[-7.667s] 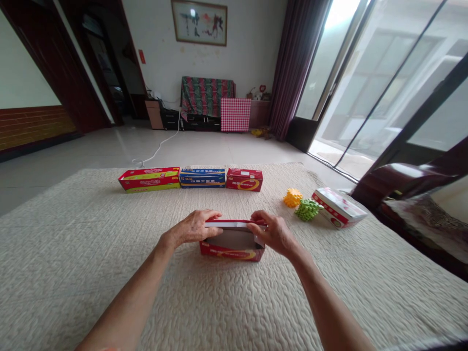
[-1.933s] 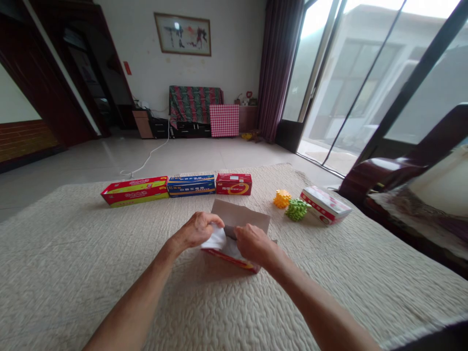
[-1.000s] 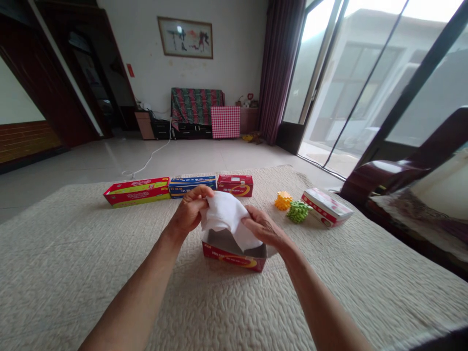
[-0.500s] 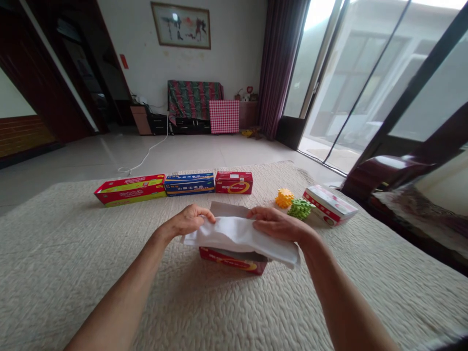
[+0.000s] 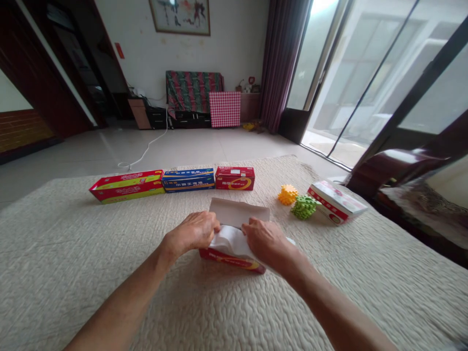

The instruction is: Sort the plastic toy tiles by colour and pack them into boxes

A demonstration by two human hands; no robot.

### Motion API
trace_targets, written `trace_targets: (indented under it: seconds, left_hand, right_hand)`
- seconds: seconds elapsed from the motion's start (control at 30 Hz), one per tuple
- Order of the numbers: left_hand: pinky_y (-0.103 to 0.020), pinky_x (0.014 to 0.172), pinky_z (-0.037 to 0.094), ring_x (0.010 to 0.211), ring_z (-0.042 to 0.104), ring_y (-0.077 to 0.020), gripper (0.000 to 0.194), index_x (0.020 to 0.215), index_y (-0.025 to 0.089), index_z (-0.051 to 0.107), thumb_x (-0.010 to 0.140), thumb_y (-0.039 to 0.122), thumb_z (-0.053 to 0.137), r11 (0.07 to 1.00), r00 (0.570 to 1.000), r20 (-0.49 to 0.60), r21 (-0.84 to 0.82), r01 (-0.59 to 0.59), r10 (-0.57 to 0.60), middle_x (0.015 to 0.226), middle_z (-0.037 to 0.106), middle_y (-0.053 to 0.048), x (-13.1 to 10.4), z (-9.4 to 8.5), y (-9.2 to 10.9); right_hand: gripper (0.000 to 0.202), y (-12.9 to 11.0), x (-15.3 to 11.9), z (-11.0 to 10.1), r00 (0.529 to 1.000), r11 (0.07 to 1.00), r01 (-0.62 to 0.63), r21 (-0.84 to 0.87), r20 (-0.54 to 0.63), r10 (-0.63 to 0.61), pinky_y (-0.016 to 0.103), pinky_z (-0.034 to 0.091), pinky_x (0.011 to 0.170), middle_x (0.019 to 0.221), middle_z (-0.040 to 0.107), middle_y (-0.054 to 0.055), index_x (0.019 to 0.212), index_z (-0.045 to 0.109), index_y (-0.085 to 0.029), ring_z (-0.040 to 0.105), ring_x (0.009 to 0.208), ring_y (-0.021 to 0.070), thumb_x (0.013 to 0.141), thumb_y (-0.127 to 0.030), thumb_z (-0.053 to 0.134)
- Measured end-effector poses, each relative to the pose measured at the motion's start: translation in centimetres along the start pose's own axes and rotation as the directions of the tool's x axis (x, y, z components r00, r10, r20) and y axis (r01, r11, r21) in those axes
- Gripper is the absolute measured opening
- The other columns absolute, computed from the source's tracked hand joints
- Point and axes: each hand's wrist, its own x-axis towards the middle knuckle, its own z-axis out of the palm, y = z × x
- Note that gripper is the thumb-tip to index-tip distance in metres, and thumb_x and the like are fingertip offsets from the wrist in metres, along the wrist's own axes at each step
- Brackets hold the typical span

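A red box (image 5: 234, 260) with its grey-brown flap (image 5: 239, 213) raised at the back stands on the quilted cover in front of me. Folded white cloth (image 5: 231, 239) lies over the box's opening, partly down inside it. My left hand (image 5: 199, 230) has its fingers curled on the cloth at the left end of the box. At the right, my right hand (image 5: 263, 239) is closed on the cloth, and a white edge sticks out beyond it. The fingertips of both hands are partly hidden.
Behind the box, a red-and-yellow box (image 5: 127, 186), a blue box (image 5: 188, 180) and another red box (image 5: 235, 179) form a row. An orange spiky piece (image 5: 288, 194), a green spiky piece (image 5: 304, 207) and a white-and-red box (image 5: 337, 202) are at the right.
Both hands have moved down with the cloth, which now sits lower in the box opening and spreads less widely. More of the raised flap shows. The camera view has tilted down slightly.
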Motion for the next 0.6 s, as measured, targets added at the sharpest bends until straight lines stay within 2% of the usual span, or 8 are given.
trace_targets:
  seconds: [0.1, 0.17, 0.33, 0.4, 0.5, 0.6]
  left_hand:
    - [-0.028, 0.069, 0.043, 0.073, 0.055, -0.0195, 0.022, 0.068, 0.02, 0.07, 0.078, 0.011, 0.052, 0.997, 0.999, -0.016, 0.075, 0.028, -0.027, 0.074, 0.06, -0.006, -0.3, 0.5, 0.9]
    - [-0.029, 0.071, 0.043, 0.078, 0.055, -0.0203, 0.025, 0.071, 0.019, 0.069, 0.082, 0.01, 0.049, 0.99, 0.999, -0.04, 0.137, 0.019, -0.014, 0.079, 0.059, -0.007, -0.5, 0.8, 1.0]
    - [-0.028, 0.071, 0.044, 0.085, 0.055, -0.021, 0.029, 0.087, 0.02, 0.069, 0.087, 0.01, 0.042, 0.974, 0.997, -0.073, 0.221, 0.037, -0.021, 0.091, 0.058, -0.008, -0.5, 1.4, -0.3]
    - [-0.029, 0.073, 0.045, 0.086, 0.056, -0.0205, 0.034, 0.092, 0.02, 0.07, 0.086, 0.008, 0.039, 0.983, 0.997, -0.081, 0.183, 0.026, -0.012, 0.092, 0.059, -0.009, -0.4, 1.2, -1.2]
    - [-0.028, 0.079, 0.046, 0.086, 0.06, -0.0182, 0.04, 0.101, 0.021, 0.071, 0.082, 0.005, 0.04, 0.999, 0.991, -0.121, 0.01, -0.051, 0.051, 0.094, 0.064, -0.007, -0.6, 0.4, -2.5]
    - [-0.025, 0.083, 0.046, 0.092, 0.063, -0.017, 0.044, 0.108, 0.021, 0.071, 0.077, 0.006, 0.043, 0.983, 0.974, -0.218, -0.161, -0.093, 0.057, 0.099, 0.068, -0.004, -0.8, -0.6, -3.3]
  right_hand:
    - [0.028, -0.4, 0.5, 0.3, 0.998, 0.997, 0.06, -0.046, -0.018, -0.061, 0.025, 0.044, 0.063, 0.1, 0.066, 0.014, 0.1, 0.066, -0.014, 0.064, 0.079, 0.0179, 0.091, -0.01, 0.04]
    - [0.028, -0.6, 0.9, 0.3, 0.995, 0.994, 0.1, -0.05, -0.018, -0.101, 0.025, 0.045, 0.066, 0.101, 0.065, 0.013, 0.101, 0.065, -0.013, 0.063, 0.081, 0.018, 0.091, -0.008, 0.039]
    - [0.028, -0.2, 1.7, 0.7, 0.988, 0.991, 0.133, -0.004, -0.08, -0.133, 0.027, 0.043, 0.067, 0.1, 0.064, 0.013, 0.1, 0.065, -0.013, 0.06, 0.079, 0.0171, 0.091, -0.007, 0.038]
    - [0.026, 0.4, 1.8, 0.7, 0.99, 0.993, 0.114, 0.034, -0.089, -0.111, 0.026, 0.041, 0.065, 0.097, 0.064, 0.012, 0.097, 0.065, -0.013, 0.059, 0.075, 0.0156, 0.089, -0.008, 0.04]
    - [0.022, 1.9, 1.3, 0.1, 0.988, 0.986, 0.124, 0.108, -0.103, -0.113, 0.026, 0.041, 0.067, 0.096, 0.065, 0.01, 0.095, 0.064, -0.014, 0.059, 0.078, 0.0151, 0.08, -0.009, 0.048]
    - [0.038, 3.2, 0.8, -0.8, 0.986, 0.956, 0.164, 0.244, -0.063, -0.153, 0.026, 0.042, 0.067, 0.094, 0.067, 0.008, 0.106, 0.064, -0.015, 0.059, 0.08, 0.0158, 0.069, -0.012, 0.056]
